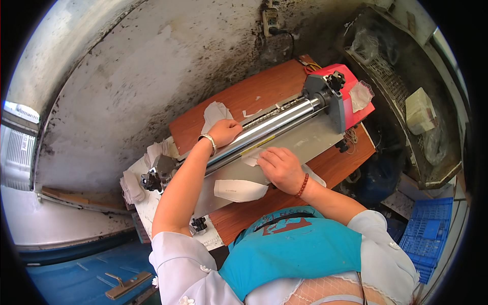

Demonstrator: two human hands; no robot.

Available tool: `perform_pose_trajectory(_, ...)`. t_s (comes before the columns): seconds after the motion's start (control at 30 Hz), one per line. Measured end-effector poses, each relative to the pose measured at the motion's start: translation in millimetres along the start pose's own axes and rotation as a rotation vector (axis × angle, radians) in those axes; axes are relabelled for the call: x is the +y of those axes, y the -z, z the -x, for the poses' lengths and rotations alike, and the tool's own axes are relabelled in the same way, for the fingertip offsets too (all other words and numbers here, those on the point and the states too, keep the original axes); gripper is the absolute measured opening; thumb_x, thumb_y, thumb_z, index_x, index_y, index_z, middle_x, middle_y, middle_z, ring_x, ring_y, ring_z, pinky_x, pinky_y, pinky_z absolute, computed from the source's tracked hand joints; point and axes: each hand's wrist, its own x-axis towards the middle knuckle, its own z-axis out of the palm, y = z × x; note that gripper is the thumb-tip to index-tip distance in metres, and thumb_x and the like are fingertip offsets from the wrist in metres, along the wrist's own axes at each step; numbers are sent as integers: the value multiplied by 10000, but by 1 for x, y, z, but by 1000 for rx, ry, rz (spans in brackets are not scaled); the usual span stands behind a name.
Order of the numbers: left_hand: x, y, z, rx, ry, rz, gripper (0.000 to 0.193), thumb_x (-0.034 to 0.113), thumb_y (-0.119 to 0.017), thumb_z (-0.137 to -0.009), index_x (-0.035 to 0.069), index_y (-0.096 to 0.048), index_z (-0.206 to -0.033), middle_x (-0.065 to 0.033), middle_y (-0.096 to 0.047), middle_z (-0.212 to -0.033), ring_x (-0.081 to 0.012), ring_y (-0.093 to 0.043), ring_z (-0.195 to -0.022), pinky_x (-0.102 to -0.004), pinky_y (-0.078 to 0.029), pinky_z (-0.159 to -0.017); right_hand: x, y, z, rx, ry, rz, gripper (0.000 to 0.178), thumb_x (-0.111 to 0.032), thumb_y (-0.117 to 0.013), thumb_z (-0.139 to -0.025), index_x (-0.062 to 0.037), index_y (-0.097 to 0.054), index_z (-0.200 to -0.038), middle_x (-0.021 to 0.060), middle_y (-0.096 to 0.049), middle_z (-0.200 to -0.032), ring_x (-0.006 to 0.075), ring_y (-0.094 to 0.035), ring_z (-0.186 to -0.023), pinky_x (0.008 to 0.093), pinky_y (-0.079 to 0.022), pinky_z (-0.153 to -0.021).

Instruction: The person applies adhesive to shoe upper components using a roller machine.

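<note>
A roller machine with a long shiny metal roller (277, 120) lies slantwise across the table. My left hand (225, 133) reaches over to its far side, fingers curled close to the roller; what they hold, if anything, is hidden. Beside it a stack of thin white cut pieces (216, 113) rests on the brown board. On the near side my right hand (282, 170) has its fingers closed on a small thin white piece (251, 157) over the grey metal plate (310, 136). A larger curved white piece (240, 190) lies closer to me, and another partly shows behind my right wrist.
The machine's red and grey end housing (345, 96) stands at the far right with a black knob (335, 80). White bundles (132, 187) sit by its left end. A wall socket (271, 23) with a plugged cable is behind. A blue crate (428, 236) stands at the right.
</note>
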Motion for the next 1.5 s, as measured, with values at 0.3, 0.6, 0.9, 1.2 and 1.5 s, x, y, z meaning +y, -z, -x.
perform_pose_trajectory(0.3, 6, -1, 8, 46, 9, 118, 261, 244, -530, -832, 36, -684, -864, -37, -623, -711, -123, -540, -657, -287, -440, -645, -6, 10, 15, -101, -32, -22, 187, -80, -577, -709, -55, -610, -891, 33, -566, -870, 189, -524, -782, 316, -409, -698)
perform_pose_trajectory(0.6, 0, 0, 3, 13, -7, 65, 289, 253, -536, -851, 23, -683, -947, -44, -634, -773, -110, -538, -682, -272, -446, -646, -2, 3, 10, -83, -9, -41, 190, -77, -573, -708, -53, -610, -893, 30, -574, -851, 184, -526, -770, 310, -403, -680)
perform_pose_trajectory(0.9, -2, 0, 3, 20, 28, 150, 266, 239, -553, -846, 23, -684, -929, -19, -613, -724, -82, -496, -600, -260, -410, -542, -1, -1, 5, -82, 3, 21, 173, -80, -574, -704, -55, -605, -872, 31, -582, -869, 185, -531, -780, 314, -413, -686)
perform_pose_trajectory(1.2, 14, 3, 11, -1, 51, 132, 263, 236, -555, -854, 22, -684, -934, -6, -598, -696, -77, -491, -585, -257, -399, -522, -11, 24, 29, -128, -89, -120, 182, -87, -640, -726, -69, -626, -907, 27, -590, -884, 187, -536, -777, 324, -409, -688)
perform_pose_trajectory(1.5, -21, 5, -11, 147, -28, 125, 227, 147, -620, -802, 24, -660, -989, -42, -634, -808, -106, -567, -666, -267, -474, -615, -7, 34, 26, -178, -124, -141, 187, -62, -660, -717, -74, -640, -902, 25, -604, -917, 200, -547, -781, 331, -417, -694)
